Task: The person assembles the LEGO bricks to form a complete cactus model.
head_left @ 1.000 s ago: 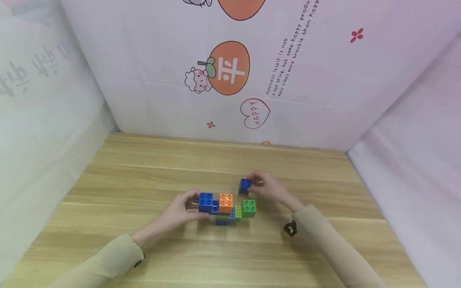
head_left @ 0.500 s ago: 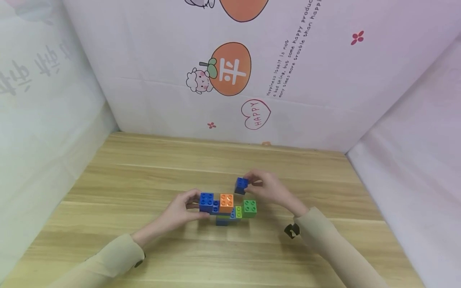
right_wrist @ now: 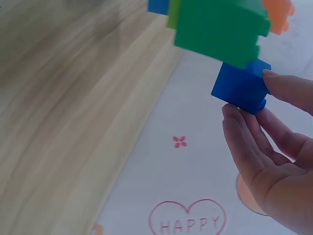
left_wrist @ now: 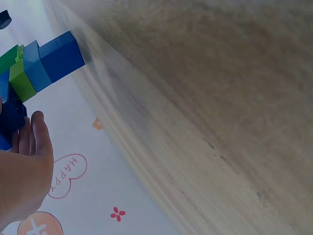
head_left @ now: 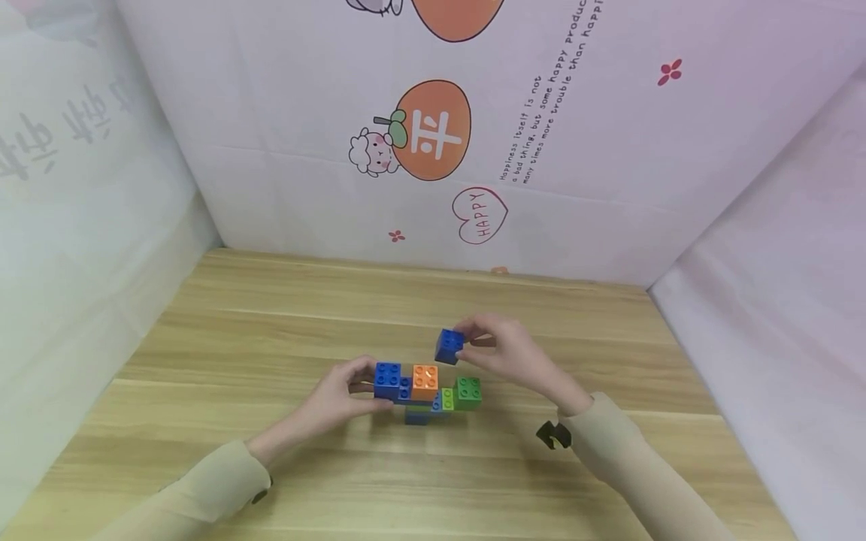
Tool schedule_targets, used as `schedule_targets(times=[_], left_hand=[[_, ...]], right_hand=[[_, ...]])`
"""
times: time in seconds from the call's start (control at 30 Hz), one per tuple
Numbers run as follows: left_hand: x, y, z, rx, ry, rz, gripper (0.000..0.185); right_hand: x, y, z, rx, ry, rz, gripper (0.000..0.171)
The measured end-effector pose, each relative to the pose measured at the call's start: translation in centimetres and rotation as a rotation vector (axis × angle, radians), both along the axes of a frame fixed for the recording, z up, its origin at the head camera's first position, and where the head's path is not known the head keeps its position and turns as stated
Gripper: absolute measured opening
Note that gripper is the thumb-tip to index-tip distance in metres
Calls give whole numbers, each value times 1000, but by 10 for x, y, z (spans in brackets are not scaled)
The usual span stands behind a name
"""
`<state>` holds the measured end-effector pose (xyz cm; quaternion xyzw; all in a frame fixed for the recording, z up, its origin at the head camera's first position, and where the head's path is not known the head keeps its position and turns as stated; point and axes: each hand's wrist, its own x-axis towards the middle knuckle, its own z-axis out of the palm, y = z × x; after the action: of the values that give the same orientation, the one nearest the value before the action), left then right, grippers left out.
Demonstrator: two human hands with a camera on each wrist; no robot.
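Note:
A stepped build of toy building bricks stands in the middle of the table, with a blue brick at upper left, an orange brick beside it and a green brick on the right. My left hand grips the build by its upper left blue brick, thumb in front and fingers behind. In my right hand a separate blue brick is pinched between thumb and fingers, raised behind the build. The right wrist view shows that loose brick partly behind the green one.
The wooden table runs back to a white printed cloth wall. More white cloth closes off the right side, and cloth hangs at the left too.
My right hand has lifted the loose blue brick a little and carried it slightly left, toward the space behind the orange brick. The left hand and the build stay in place.

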<state>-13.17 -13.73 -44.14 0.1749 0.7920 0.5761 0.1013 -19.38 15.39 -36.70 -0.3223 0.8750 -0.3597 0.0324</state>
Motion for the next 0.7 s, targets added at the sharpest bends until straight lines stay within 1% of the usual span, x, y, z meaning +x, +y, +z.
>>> schedule_targets(times=[0.33, 0.53, 0.7], left_hand=[[0, 0, 0, -4, -7, 8, 40], [-1, 0, -1, -2, -18, 7, 40], [-1, 0, -2, -8, -19, 8, 39]], right_hand=[[11, -3, 17, -38, 72, 41, 28], [18, -5, 22, -53, 89, 67, 29], [20, -5, 26, -50, 97, 63, 28]])
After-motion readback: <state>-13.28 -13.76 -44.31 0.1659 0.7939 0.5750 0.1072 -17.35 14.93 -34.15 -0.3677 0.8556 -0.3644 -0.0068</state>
